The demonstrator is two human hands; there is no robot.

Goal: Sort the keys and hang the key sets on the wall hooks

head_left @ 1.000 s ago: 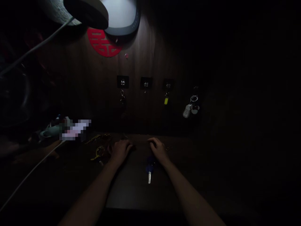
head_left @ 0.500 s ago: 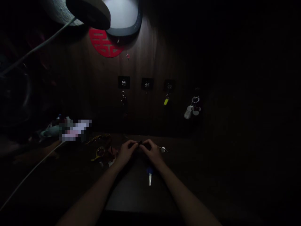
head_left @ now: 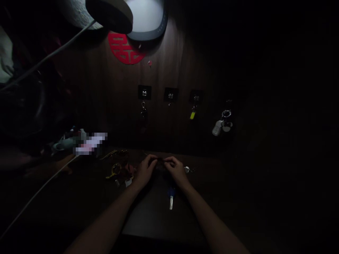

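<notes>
My left hand (head_left: 147, 168) and my right hand (head_left: 177, 170) are raised low in the middle of the view, fingertips pinched. Between them stretches a small dark reddish strip (head_left: 160, 160), too dim to name for certain. A key (head_left: 171, 199) with a blue head lies on the tabletop, below my right hand. Just right of that hand is a small shiny metal piece (head_left: 186, 169), perhaps a key ring. Left of my left hand sits a dim pile of trinkets (head_left: 123, 170) with yellow and red parts.
Dark hooks (head_left: 144, 92) line the wooden wall; from them hang a yellow tag (head_left: 192, 115) and a bunch of keyrings (head_left: 221, 125). A red paper cutout (head_left: 127, 53) is up there too, below a lamp (head_left: 147, 17). A white cable (head_left: 39, 195) crosses the left.
The whole scene has shifted a little to the right in the picture. My hands are slightly farther apart, and more of the dark reddish strip shows between my fingertips.
</notes>
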